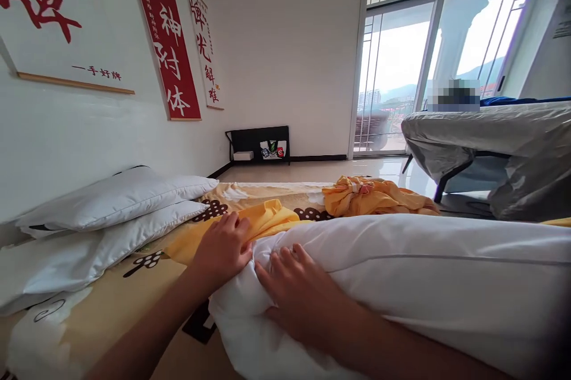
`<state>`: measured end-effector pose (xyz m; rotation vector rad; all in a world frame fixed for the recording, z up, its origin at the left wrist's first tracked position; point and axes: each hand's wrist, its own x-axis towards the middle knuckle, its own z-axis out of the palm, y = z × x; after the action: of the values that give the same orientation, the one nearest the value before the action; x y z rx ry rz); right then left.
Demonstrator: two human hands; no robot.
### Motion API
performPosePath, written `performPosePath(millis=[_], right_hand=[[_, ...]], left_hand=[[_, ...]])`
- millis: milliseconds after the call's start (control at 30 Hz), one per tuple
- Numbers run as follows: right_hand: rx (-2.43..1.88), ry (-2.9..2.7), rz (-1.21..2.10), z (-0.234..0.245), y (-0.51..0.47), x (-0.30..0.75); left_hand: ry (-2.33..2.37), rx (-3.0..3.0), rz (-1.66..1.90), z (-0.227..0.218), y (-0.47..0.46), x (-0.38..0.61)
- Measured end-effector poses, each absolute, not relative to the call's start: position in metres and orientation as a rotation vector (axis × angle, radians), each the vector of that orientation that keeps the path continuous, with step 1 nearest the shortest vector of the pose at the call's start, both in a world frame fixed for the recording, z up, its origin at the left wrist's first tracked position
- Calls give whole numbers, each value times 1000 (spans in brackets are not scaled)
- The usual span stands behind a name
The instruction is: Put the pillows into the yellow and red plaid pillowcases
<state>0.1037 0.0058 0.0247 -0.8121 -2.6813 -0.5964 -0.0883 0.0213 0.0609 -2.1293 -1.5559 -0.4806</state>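
Observation:
A plump white pillow (pixel 423 255) with a piped seam stretches across the right foreground. Its near end lies by both hands. My left hand (pixel 225 247) is closed, fingers curled over a yellow cloth (pixel 265 219) where the cloth meets the pillow's end. The thumb side touches the white fabric. My right hand (pixel 298 291) rests on top of the pillow with its fingers apart, pressing into the fabric. Part of the yellow cloth is hidden behind my left hand and the pillow, so its full shape cannot be made out.
Two white pillows (pixel 129 198) are stacked at the left by the wall. Beneath everything spreads a patterned beige sheet (pixel 111 320). A crumpled orange-yellow cloth (pixel 379 197) lies beyond the pillow. Farther off stand a low black rack (pixel 250 141) and a plastic-covered table (pixel 491 124).

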Motion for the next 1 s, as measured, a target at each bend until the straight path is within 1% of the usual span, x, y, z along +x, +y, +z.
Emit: performPosePath(millis=[67, 167, 300, 400, 500, 667, 800, 900, 1000], right_hand=[[-806, -2684, -597, 28, 4, 108], [-830, -2693, -581, 33, 6, 112], [-828, -2686, -592, 37, 8, 113], [-832, -2700, -588, 37, 14, 112], [-822, -2740, -556, 38, 23, 109], [-789, -2762, -563, 38, 35, 105], [-750, -2727, -519, 34, 52, 107], [-893, -2650, -521, 35, 76, 118], [-1057, -2563, -512, 41, 100, 138]], left_hand=[[-1662, -2165, -250, 63, 27, -83], [-1713, -2091, -153, 61, 33, -83], [-1705, -1868, -236, 60, 36, -83], [-1564, -1806, -337, 59, 40, -77], [-1389, -1798, -358, 60, 50, -68], [-1300, -1826, -333, 71, 78, -47], [-1105, -1919, -355, 76, 83, -23], [-1028, -1990, -405, 75, 78, -14], [-1144, -1941, -454, 74, 76, -22]])
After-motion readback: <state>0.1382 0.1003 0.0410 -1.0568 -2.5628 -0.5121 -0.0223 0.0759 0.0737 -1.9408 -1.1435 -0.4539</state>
